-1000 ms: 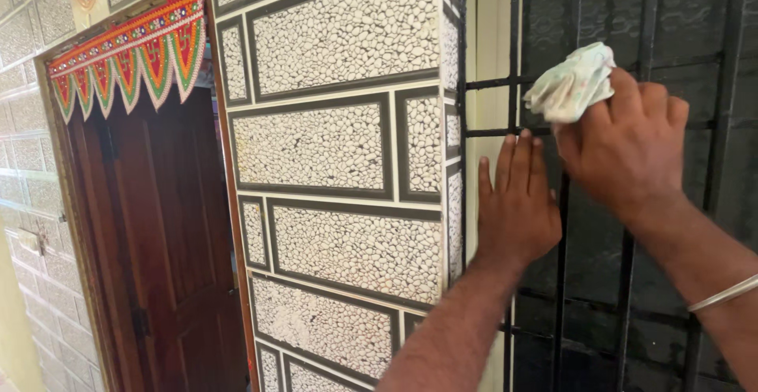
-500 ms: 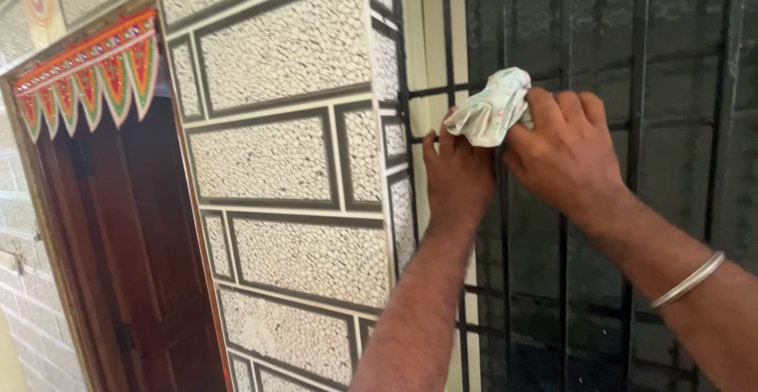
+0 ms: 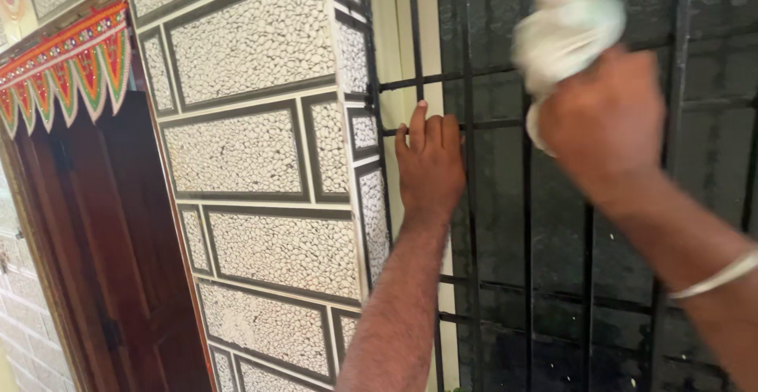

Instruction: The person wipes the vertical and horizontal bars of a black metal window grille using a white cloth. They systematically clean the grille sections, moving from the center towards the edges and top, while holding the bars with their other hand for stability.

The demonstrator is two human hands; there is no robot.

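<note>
Two bare hands are up against a black metal window grille [image 3: 527, 226], whose thin upright and crosswise bars stand in front of dark glass. The right hand [image 3: 604, 127] is closed into a loose fist around a crumpled whitish cloth [image 3: 564, 33]; the cloth bulges out above the knuckles and is pressed to the grille near its upper crossbars, and both hand and cloth are smeared with blur, so the exact finger positions cannot be made out. A thin pale bangle [image 3: 714, 275] sits around the right wrist at the lower right edge of the view. The left hand [image 3: 430, 163] is open and flat, fingers straight and close together pointing up, its palm laid against the bars just beside the grille's left edge, with the fingertips reaching a crossbar; it holds nothing. The two hands are near each other but apart, the right one higher and further to the right. To the left of the grille a cream window frame [image 3: 387, 45] meets a wall [image 3: 260, 155] faced with panels of small white pebbles set in dark grey borders. Further left is a dark brown wooden door [image 3: 118, 266], and above it hangs a scalloped cloth valance [image 3: 67, 64] in orange, red, green and white
</note>
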